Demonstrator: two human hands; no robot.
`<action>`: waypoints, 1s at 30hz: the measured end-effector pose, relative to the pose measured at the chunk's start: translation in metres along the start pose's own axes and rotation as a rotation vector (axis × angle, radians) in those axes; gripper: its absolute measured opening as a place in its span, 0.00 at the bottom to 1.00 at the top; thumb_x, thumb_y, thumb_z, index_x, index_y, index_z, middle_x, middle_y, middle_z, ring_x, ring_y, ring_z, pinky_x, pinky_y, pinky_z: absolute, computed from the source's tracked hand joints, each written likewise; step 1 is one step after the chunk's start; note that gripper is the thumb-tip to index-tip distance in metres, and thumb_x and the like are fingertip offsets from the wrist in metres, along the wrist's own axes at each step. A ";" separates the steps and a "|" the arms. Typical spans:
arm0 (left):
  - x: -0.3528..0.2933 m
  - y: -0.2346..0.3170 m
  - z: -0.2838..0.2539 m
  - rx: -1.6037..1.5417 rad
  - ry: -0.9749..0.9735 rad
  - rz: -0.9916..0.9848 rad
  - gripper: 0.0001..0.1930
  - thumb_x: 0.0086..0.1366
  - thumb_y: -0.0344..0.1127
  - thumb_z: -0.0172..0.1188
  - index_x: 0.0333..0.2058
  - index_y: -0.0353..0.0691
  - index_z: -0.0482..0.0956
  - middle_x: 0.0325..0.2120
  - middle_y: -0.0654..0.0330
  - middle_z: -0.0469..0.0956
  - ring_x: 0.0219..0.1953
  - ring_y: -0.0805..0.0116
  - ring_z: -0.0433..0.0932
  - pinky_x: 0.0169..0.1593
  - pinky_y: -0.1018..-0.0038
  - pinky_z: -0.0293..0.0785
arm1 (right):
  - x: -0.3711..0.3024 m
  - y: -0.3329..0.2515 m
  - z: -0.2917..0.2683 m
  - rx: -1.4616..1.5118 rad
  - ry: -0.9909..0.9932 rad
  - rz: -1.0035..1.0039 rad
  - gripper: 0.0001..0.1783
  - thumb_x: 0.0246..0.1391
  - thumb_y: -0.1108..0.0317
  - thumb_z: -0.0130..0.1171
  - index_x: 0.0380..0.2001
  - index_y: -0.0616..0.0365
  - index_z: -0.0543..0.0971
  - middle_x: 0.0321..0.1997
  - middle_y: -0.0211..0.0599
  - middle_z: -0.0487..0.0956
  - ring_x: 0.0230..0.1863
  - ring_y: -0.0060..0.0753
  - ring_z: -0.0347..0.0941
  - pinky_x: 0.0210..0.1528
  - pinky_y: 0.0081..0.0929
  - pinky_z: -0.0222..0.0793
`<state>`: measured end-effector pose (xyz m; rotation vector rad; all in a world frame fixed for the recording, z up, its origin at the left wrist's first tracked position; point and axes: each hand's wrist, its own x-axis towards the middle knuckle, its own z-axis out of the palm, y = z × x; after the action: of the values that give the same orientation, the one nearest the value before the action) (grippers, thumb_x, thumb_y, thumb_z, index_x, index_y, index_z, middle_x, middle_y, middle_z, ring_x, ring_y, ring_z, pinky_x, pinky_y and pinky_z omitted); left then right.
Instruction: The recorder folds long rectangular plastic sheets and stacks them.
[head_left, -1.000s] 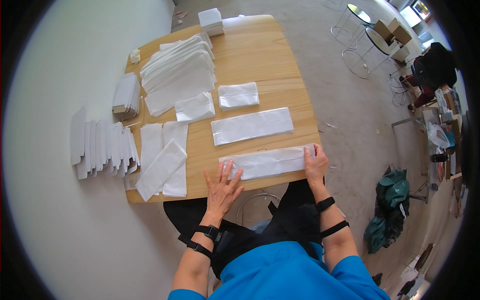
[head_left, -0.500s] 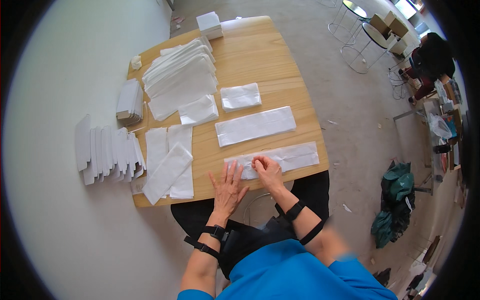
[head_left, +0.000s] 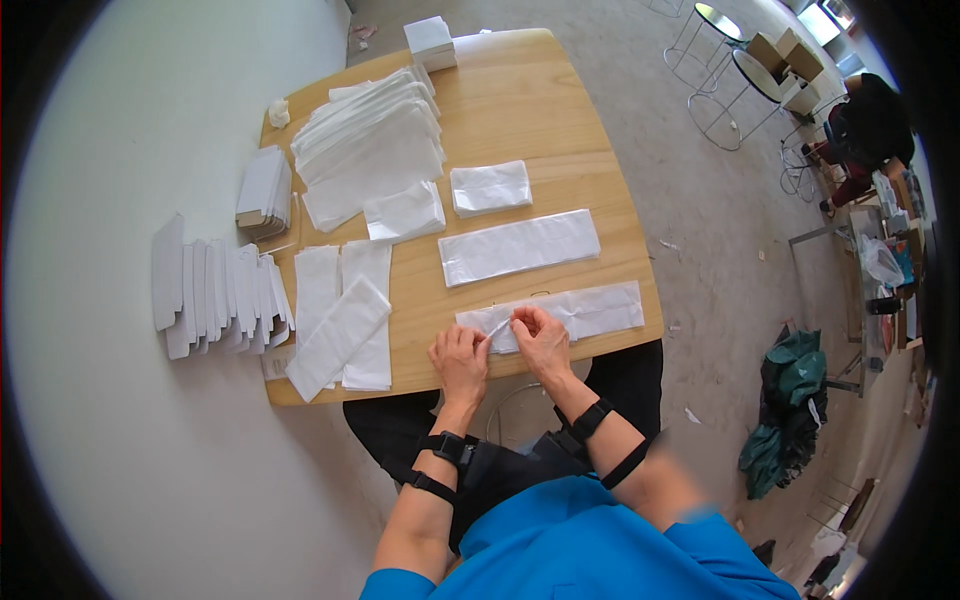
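A long strip of white tissue-like paper (head_left: 605, 306) lies flat along the table's near edge. Over its left part, a thin white strip (head_left: 499, 328) stretches between my two hands; whether it is a separate piece or a fold of the paper I cannot tell. My left hand (head_left: 461, 366) pinches its lower end at the paper's near left edge, fingers curled. The upper end is pinched by my right hand (head_left: 541, 342), thumb and forefinger together above the paper. Just beyond lies a folded white sheet (head_left: 520, 247), with a smaller folded sheet (head_left: 490, 188) behind it.
Large white sheets (head_left: 375, 150) are fanned out on the wooden table (head_left: 540, 110). At left stand folded white cartons (head_left: 215, 295) and a carton stack (head_left: 264, 190); narrow sheets (head_left: 340, 335) overlap nearby. White boxes (head_left: 430, 42) sit at the far edge. A person (head_left: 868, 125) sits far right.
My left hand has gone from lying flat with spread fingers to pinching, and has moved right. My right hand has shifted slightly, and the thin white strip now shows between them.
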<state>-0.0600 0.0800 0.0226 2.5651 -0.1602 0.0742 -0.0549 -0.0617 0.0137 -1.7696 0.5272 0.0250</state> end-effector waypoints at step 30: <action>0.001 0.034 0.012 -0.413 0.117 -0.300 0.06 0.61 0.31 0.58 0.37 0.38 0.78 0.29 0.59 0.71 0.26 0.66 0.73 0.33 0.70 0.71 | 0.009 0.003 -0.049 -0.280 0.171 -0.065 0.17 0.52 0.61 0.59 0.21 0.66 0.75 0.16 0.43 0.73 0.18 0.33 0.70 0.26 0.33 0.65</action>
<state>-0.0631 0.0453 0.0311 2.1383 0.2321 0.0691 -0.0609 -0.1105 0.0217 -2.0744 0.6115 -0.1035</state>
